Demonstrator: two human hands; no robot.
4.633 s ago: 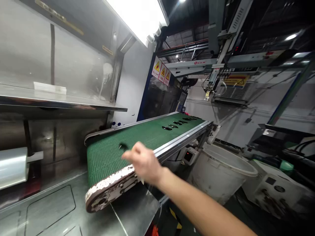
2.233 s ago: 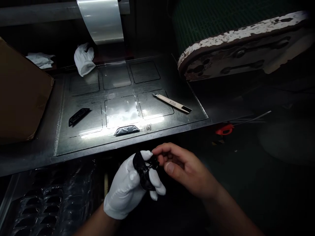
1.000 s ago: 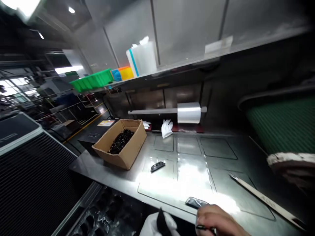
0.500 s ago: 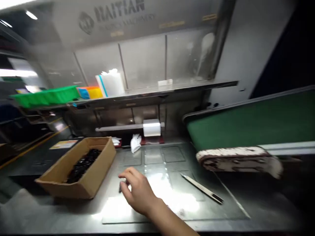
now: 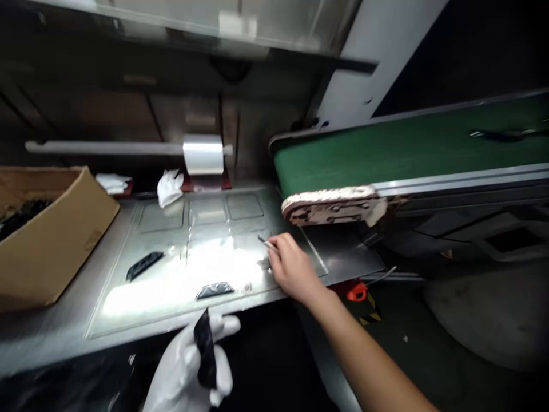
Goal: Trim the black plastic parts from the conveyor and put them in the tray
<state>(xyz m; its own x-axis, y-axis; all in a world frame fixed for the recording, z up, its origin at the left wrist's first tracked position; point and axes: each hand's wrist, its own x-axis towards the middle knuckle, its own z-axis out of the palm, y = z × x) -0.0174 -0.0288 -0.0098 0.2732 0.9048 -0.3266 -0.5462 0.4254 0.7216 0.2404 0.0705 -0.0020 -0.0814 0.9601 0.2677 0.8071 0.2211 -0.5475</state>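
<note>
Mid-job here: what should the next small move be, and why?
Probably lift the pale-handled knife with the bare right hand and bring it to the black part. The right fingers are at the knife, though the grip is unclear, while the gloved left hand holds the part.

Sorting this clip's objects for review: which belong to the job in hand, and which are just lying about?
Seemingly in the job:
black part, held in the gloved left hand
pen-shaped tool, at the bare right hand
two similar black pieces

Apparently lying about:
crumpled white glove
white cloth
red-handled tool
</note>
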